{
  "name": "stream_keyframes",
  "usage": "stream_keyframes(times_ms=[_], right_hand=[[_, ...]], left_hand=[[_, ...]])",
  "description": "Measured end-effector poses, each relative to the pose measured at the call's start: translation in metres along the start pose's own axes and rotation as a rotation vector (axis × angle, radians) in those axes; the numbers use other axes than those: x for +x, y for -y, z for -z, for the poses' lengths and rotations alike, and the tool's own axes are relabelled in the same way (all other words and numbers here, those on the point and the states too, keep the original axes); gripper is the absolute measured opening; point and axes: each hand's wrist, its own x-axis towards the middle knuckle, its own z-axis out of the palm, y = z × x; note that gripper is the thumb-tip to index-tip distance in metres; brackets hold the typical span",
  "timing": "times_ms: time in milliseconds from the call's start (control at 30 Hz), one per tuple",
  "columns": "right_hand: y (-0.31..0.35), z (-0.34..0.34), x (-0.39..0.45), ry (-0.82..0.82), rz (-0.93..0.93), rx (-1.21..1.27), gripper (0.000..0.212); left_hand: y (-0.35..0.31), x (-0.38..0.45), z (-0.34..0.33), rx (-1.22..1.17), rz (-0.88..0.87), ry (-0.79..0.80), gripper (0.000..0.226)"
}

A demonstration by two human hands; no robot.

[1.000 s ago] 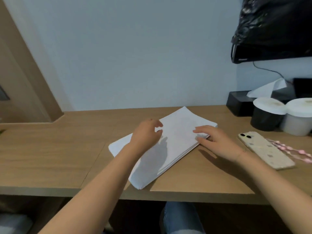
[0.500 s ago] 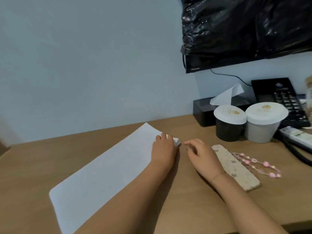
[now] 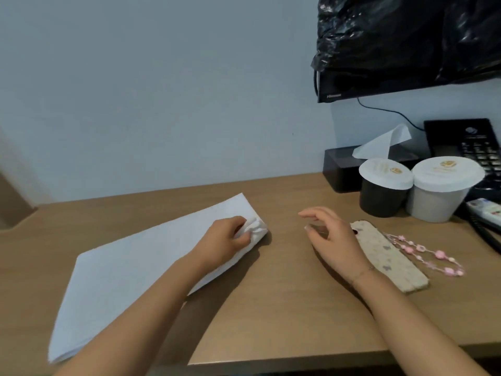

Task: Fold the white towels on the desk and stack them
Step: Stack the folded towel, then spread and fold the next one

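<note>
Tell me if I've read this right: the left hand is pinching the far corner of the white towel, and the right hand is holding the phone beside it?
Not quite. In the head view the left hand does pinch the far corner of the white towel, but the right hand holds nothing: it hovers open above the desk, with the phone lying flat just beyond it.

We see wooden desk (image 3: pixel 271 308) bearing white towel (image 3: pixel 122 272) left; phone (image 3: pixel 390 256), bead strap (image 3: pixel 423 253), two lidded cups (image 3: pixel 417 188), tissue box (image 3: pixel 341 169) right.

No legible text; tiny blurred logo on screen frame (image 3: pixel 334 96).
</note>
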Motion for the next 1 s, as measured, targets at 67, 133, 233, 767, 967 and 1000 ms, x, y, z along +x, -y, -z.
stream_keyframes(times_ms=[67, 133, 233, 767, 967, 1000], right_hand=[[0.004, -0.001, -0.003, 0.056, 0.006, 0.041, 0.032], [0.011, -0.004, -0.004, 0.129, 0.014, 0.053, 0.039], [0.03, -0.016, 0.001, 0.235, 0.016, 0.116, 0.056], [0.211, -0.106, 0.122, 0.392, 0.225, 0.462, 0.028], [0.234, -0.187, 0.157, 0.316, 0.088, 0.789, 0.049], [0.235, -0.203, 0.163, 0.306, 0.047, 0.848, 0.05]], left_hand=[[0.011, -0.022, 0.013, -0.17, 0.032, 0.016, 0.014], [0.016, -0.042, 0.028, -0.396, 0.064, -0.017, 0.015], [0.018, -0.066, 0.064, -0.509, -0.012, -0.11, 0.033], [0.066, -0.097, 0.237, -0.348, -0.033, -0.698, 0.018], [0.147, -0.081, 0.255, -0.392, 0.045, -0.884, 0.021], [0.163, -0.077, 0.256, -0.401, 0.066, -0.908, 0.023]])
